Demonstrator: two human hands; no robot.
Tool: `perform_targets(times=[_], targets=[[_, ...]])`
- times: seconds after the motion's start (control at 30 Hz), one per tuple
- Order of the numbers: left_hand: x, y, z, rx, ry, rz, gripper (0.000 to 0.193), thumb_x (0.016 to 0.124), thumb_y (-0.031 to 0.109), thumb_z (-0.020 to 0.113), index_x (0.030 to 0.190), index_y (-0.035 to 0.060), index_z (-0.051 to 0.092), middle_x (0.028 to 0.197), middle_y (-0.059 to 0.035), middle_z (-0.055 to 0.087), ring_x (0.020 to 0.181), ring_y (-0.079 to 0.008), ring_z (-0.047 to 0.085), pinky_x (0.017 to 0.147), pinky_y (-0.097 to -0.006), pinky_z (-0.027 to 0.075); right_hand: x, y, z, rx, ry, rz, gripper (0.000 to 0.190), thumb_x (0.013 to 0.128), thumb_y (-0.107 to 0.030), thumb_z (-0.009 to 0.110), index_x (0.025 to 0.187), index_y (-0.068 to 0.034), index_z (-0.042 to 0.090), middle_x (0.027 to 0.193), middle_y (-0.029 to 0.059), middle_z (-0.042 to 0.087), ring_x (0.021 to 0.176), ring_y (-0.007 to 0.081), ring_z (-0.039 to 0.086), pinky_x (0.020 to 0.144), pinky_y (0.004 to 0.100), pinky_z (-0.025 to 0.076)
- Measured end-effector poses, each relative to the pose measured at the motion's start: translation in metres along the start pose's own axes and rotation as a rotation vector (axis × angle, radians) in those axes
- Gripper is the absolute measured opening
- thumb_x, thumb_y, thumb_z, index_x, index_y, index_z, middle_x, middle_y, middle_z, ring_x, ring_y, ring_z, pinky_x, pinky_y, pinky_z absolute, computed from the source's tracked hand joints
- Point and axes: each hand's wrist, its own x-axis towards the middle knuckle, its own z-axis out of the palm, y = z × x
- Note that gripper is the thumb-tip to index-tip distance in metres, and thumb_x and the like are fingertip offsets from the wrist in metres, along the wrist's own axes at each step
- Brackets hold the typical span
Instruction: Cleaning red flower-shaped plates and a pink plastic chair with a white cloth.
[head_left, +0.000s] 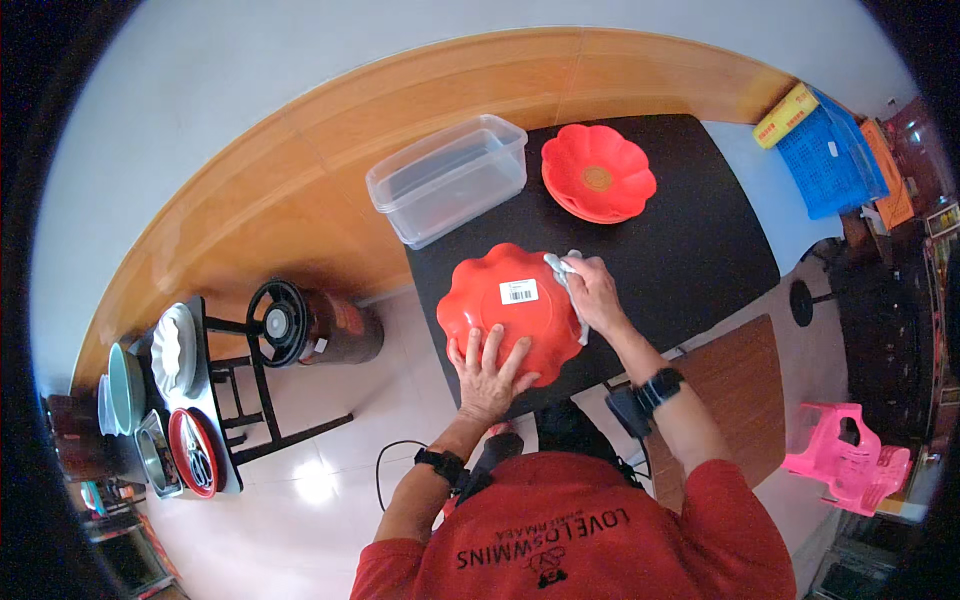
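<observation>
A red scalloped plastic bowl (480, 292) is turned with its underside up over the near left part of a black table (675, 247); a white printed sticker is on its base. My left hand (491, 375) lies spread on the bowl's near side, fingers on the underside. With my right hand (592, 296) I hold a pale cloth (558, 264) against the bowl's right edge. Beyond, on the table, a stack of red flower-shaped bowls (634, 169) faces up. A clear plastic container (457, 199) stands left of the stack.
A gas cylinder (341, 330) stands on the floor to the left, by a small table holding a white scalloped dish (174, 351), a teal basin (124, 390) and a red tray (180, 442). At the right are a blue basket (825, 165), a wooden board (727, 397) and a pink plastic stool (840, 457).
</observation>
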Motion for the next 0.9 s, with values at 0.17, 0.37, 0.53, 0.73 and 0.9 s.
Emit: perform_targets(times=[0.17, 0.37, 0.53, 0.73, 0.9], targets=[[-0.001, -0.001, 0.0, 0.012, 0.019, 0.003, 0.059, 0.07, 0.055, 0.064, 0.122, 0.0305, 0.049, 0.135, -0.0094, 0.032, 0.127, -0.036, 0.025, 0.096, -0.0678, 0.022, 0.005, 0.01, -0.002, -0.186, -0.144, 0.054, 0.028, 0.085, -0.009, 0.047, 0.11, -0.007, 0.06, 0.098, 0.0207, 0.054, 0.091, 0.036, 0.054, 0.08, 0.0424, 0.045], [-0.003, -0.002, 0.003, 0.007, 0.031, 0.003, 0.059, 0.071, 0.056, 0.064, 0.122, 0.0304, 0.049, 0.135, -0.0096, 0.031, 0.128, -0.036, 0.024, 0.097, -0.0678, 0.021, -0.049, -0.006, 0.004, -0.116, -0.016, 0.026, 0.039, 0.085, -0.008, 0.045, 0.122, 0.002, 0.038, 0.107, 0.0262, 0.045, 0.099, 0.0421, 0.044, 0.086, 0.0487, 0.037], [0.0, 0.0, -0.003, 0.011, -0.015, -0.007, 0.058, 0.071, 0.054, 0.064, 0.121, 0.0272, 0.05, 0.136, -0.0105, 0.032, 0.13, -0.0362, 0.02, 0.1, -0.0647, 0.019, -0.091, -0.037, 0.003, -0.046, 0.066, -0.034, 0.046, 0.084, -0.006, 0.049, 0.127, 0.001, 0.034, 0.111, 0.0243, 0.045, 0.109, 0.0421, 0.041, 0.093, 0.0483, 0.035], [0.0, 0.0, -0.002, 0.018, 0.025, 0.013, 0.058, 0.071, 0.053, 0.066, 0.119, 0.0252, 0.051, 0.136, -0.0109, 0.032, 0.131, -0.0362, 0.02, 0.101, -0.0635, 0.019, -0.085, -0.03, -0.01, -0.069, 0.075, -0.133, 0.036, 0.08, -0.002, 0.052, 0.116, 0.002, 0.046, 0.104, 0.0221, 0.049, 0.096, 0.0403, 0.053, 0.079, 0.0421, 0.046], [-0.001, -0.001, -0.001, 0.019, 0.036, 0.018, 0.058, 0.071, 0.053, 0.066, 0.119, 0.0251, 0.051, 0.137, -0.0111, 0.031, 0.131, -0.0364, 0.019, 0.1, -0.0635, 0.019, -0.086, -0.015, -0.009, -0.172, -0.04, 0.002, 0.035, 0.079, -0.003, 0.053, 0.113, 0.001, 0.048, 0.103, 0.0229, 0.05, 0.096, 0.0407, 0.052, 0.08, 0.0439, 0.046]])
